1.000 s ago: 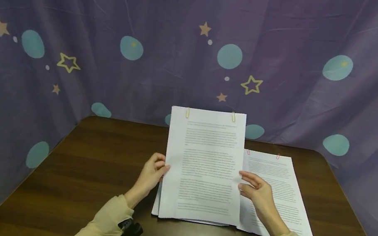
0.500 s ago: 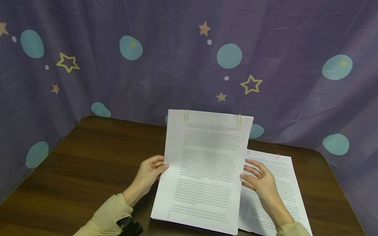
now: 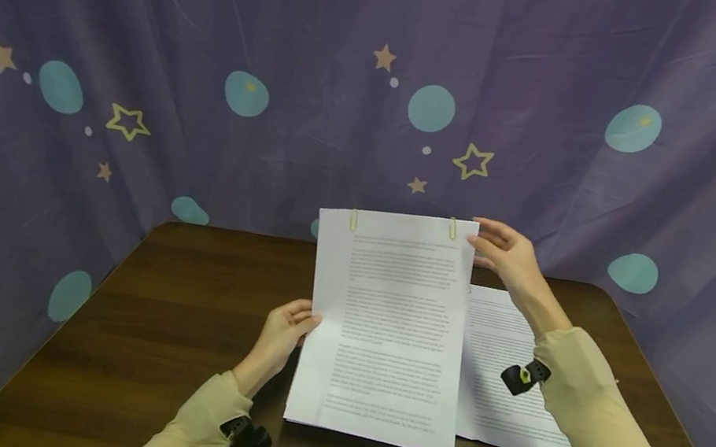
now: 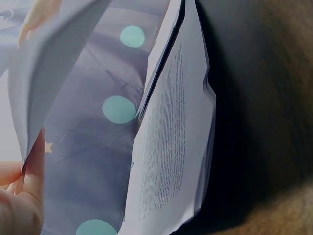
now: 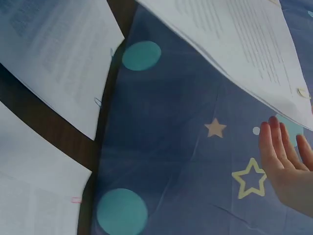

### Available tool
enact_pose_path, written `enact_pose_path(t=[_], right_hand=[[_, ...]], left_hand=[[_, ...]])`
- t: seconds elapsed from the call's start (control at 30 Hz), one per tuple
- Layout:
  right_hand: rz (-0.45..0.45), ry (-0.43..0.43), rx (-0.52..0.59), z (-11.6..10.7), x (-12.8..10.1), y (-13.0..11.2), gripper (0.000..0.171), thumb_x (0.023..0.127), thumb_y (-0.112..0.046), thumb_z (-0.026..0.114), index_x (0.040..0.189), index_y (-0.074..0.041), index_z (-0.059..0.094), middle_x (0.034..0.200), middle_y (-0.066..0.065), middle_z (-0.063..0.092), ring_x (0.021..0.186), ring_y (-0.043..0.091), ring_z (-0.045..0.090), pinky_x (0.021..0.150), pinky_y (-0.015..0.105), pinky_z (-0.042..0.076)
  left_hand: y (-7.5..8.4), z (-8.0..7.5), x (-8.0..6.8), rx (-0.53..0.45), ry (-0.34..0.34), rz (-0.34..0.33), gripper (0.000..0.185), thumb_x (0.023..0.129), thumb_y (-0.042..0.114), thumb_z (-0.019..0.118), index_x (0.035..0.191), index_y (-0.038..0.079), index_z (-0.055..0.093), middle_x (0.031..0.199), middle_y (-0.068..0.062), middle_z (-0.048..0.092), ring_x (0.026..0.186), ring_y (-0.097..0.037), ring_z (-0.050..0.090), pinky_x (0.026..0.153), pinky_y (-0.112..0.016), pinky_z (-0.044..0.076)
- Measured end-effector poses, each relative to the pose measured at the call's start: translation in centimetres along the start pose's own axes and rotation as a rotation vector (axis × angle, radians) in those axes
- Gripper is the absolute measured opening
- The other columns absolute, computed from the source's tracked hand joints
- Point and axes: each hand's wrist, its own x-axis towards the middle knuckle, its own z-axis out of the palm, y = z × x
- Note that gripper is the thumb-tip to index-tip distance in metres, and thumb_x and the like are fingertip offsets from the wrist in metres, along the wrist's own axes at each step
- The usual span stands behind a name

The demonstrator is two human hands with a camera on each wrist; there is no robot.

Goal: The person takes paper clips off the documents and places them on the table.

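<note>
A person holds a clipped stack of printed pages (image 3: 386, 324) upright at the centre of the frame, its lower edge resting on the dark wooden surface (image 3: 185, 305), likely to square the sheets. The left hand (image 3: 281, 334) pinches the stack's left edge, its grip closed on the paper. The right hand (image 3: 510, 258), fingers straight and loose, touches the upper right corner by a gold paper clip (image 3: 452, 228). A second clipped stack (image 3: 505, 369) lies flat just right. Bare surface spreads left; a starry purple curtain (image 3: 149, 19) hangs behind.
</note>
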Motion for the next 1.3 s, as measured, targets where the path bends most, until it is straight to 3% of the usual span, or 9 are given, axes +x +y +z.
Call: enact_pose_path(t=[0.27, 0.47, 0.77, 0.97, 1.3], right_hand=[[0.035, -0.052, -0.126, 0.3, 1.4, -1.4, 0.051, 0.080, -0.038, 0.062, 0.119, -0.006, 0.055, 0.120, 0.007, 0.052, 0.106, 0.016, 0.048, 0.089, 0.037, 0.040], [0.027, -0.072, -0.209, 0.7, 1.7, -2.1, 0.048, 0.080, -0.037, 0.063, 0.115, -0.004, 0.058, 0.123, 0.009, 0.051, 0.114, 0.020, 0.042, 0.087, 0.040, 0.036], [0.032, -0.014, -0.259, 1.1, 2.0, -2.1, 0.037, 0.082, -0.029, 0.063, 0.104, 0.000, 0.064, 0.110, 0.014, 0.057, 0.101, 0.020, 0.047, 0.081, 0.034, 0.039], [0.011, 0.012, -0.224, 1.7, 1.8, -2.1, 0.033, 0.086, -0.022, 0.059, 0.103, 0.005, 0.061, 0.104, 0.012, 0.058, 0.089, 0.015, 0.051, 0.068, 0.026, 0.045], [0.002, 0.115, -0.092, 2.6, 1.8, -2.1, 0.035, 0.085, -0.019, 0.060, 0.103, 0.010, 0.058, 0.084, -0.005, 0.057, 0.067, 0.005, 0.053, 0.056, 0.019, 0.046]], left_hand=[[-0.1, 0.0, -0.3, -0.012, 0.001, -0.012, 0.021, 0.083, -0.010, 0.051, 0.103, -0.016, 0.050, 0.086, -0.013, 0.065, 0.062, -0.008, 0.060, 0.049, -0.020, 0.047], [-0.1, 0.1, -0.5, 0.008, 0.003, -0.023, 0.022, 0.082, -0.008, 0.053, 0.103, -0.015, 0.050, 0.084, -0.011, 0.065, 0.060, -0.007, 0.058, 0.047, -0.019, 0.045], [0.0, 0.3, -0.6, 0.020, 0.004, -0.035, 0.025, 0.083, -0.007, 0.054, 0.106, -0.015, 0.048, 0.086, -0.010, 0.065, 0.061, -0.006, 0.058, 0.048, -0.019, 0.046], [-0.1, 0.4, -0.7, 0.026, -0.003, -0.033, 0.022, 0.082, -0.008, 0.054, 0.103, -0.014, 0.049, 0.087, -0.013, 0.065, 0.059, -0.007, 0.058, 0.046, -0.019, 0.045], [-0.2, 0.4, -0.6, 0.029, 0.000, -0.033, 0.020, 0.082, -0.008, 0.054, 0.100, -0.014, 0.050, 0.084, -0.012, 0.065, 0.058, -0.007, 0.057, 0.046, -0.019, 0.045]])
